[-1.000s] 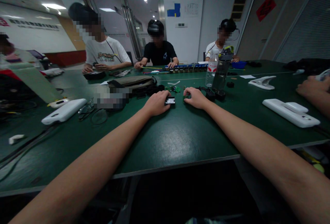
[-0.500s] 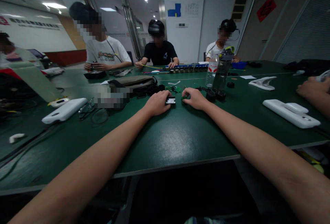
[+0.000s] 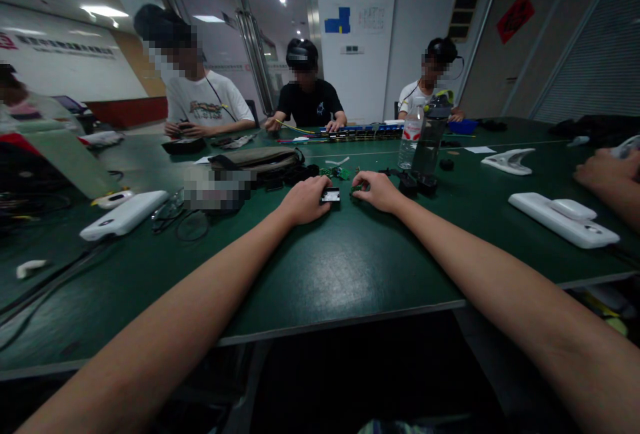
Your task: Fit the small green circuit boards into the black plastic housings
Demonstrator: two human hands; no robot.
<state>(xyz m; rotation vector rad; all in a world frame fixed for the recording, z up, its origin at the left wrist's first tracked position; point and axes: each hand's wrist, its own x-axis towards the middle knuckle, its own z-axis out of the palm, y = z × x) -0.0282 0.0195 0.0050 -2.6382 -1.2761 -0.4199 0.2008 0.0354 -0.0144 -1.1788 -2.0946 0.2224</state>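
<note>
Both my arms reach far out over a dark green table [image 3: 350, 267]. My left hand [image 3: 303, 199] is curled and rests on the table, its fingers against a small black part with a pale face [image 3: 331, 195]. My right hand [image 3: 379, 191] is curled too, with its fingertips pinched on a small green piece [image 3: 356, 189] just right of the black part. More small green circuit boards [image 3: 336, 171] lie just beyond the two hands.
A clear water bottle [image 3: 411, 132] and a dark bottle [image 3: 430, 141] stand behind my right hand, with small black parts at their base. White devices lie at right [image 3: 563, 218] and left [image 3: 125, 214]. A khaki bag [image 3: 257, 159] and glasses [image 3: 180, 215] lie left. Three people sit opposite; another person's hand [image 3: 607, 171] rests far right.
My right hand has slid slightly left, bringing the green piece closer to the black part. My left hand has stayed put.
</note>
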